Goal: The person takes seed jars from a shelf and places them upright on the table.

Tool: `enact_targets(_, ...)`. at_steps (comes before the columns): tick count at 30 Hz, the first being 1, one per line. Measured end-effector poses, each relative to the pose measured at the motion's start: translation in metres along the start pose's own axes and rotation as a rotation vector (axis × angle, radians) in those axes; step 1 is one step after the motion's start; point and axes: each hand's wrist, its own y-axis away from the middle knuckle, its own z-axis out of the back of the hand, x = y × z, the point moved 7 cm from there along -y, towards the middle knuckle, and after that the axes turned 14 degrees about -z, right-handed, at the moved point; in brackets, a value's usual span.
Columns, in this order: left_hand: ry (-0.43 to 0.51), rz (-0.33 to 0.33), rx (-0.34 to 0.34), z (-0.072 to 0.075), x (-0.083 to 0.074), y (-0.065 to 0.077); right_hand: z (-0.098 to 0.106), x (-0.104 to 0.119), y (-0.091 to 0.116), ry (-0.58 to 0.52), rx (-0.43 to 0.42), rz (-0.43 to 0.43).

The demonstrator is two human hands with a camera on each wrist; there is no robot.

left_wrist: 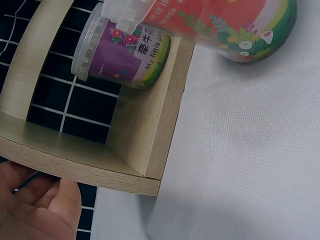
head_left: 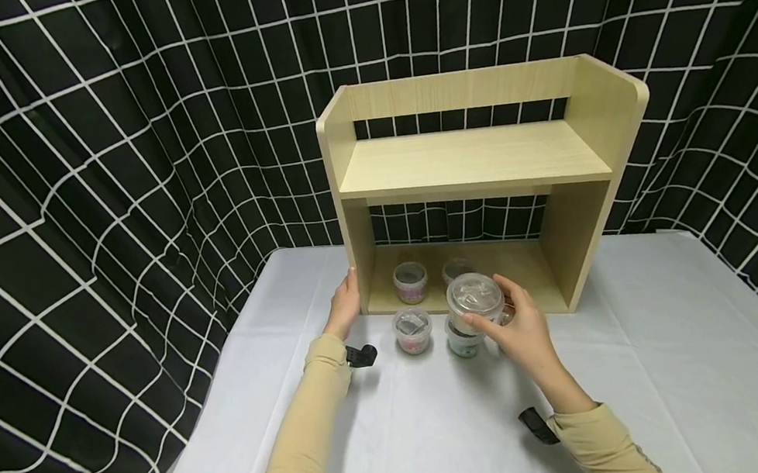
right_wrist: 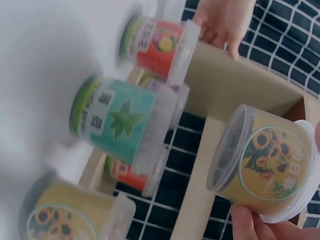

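Observation:
My right hand point(head_left: 521, 329) grips a lidded plastic tub point(head_left: 476, 297) between thumb and fingers, raised in front of the shelf. Its yellow label shows sunflowers in the right wrist view. Below it, a teal-labelled tub point(right_wrist: 117, 122) stands on the table, partly covered in the head view. Another sunflower tub point(right_wrist: 70, 220) is close by, mostly hidden behind my right hand in the head view. A red-labelled tub point(head_left: 412, 332) stands to the left. My left hand point(head_left: 345, 307) touches the outer face of the wooden shelf's left side panel point(head_left: 359, 270).
On the bottom board of the wooden shelf point(head_left: 475, 159) stand a purple-labelled tub point(head_left: 411, 282) and a second red-labelled tub point(right_wrist: 131, 174). A white cloth covers the table point(head_left: 416, 435). Black curtains with a white grid point(head_left: 129, 140) hang around it.

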Motion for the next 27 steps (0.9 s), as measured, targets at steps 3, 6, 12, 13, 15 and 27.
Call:
enact_targets(3, 0.003, 0.001, -0.005, 0.000, 0.000, -0.001, -0.006, 0.003, 0.003, 0.012, 0.009, 0.019)
enact_targets(6, 0.005, 0.005, -0.006, 0.000, 0.000, -0.002, -0.011, 0.005, 0.006, -0.002, 0.024, 0.025)
enact_targets(12, 0.006, -0.001, -0.006, 0.000, 0.000, -0.001, -0.020, 0.008, 0.015, -0.030, 0.049, 0.023)
enact_targets(13, 0.008, -0.002, -0.005, 0.000, 0.000, 0.000, -0.022, 0.009, 0.017, -0.032, 0.054, 0.023)
enact_targets(15, 0.011, -0.001, -0.004, 0.000, 0.000, 0.000, -0.026, 0.009, 0.020, -0.032, 0.066, 0.023)
enact_targets(27, 0.009, 0.001, 0.004, 0.000, 0.000, 0.001, -0.051, 0.002, 0.036, -0.012, 0.141, 0.013)
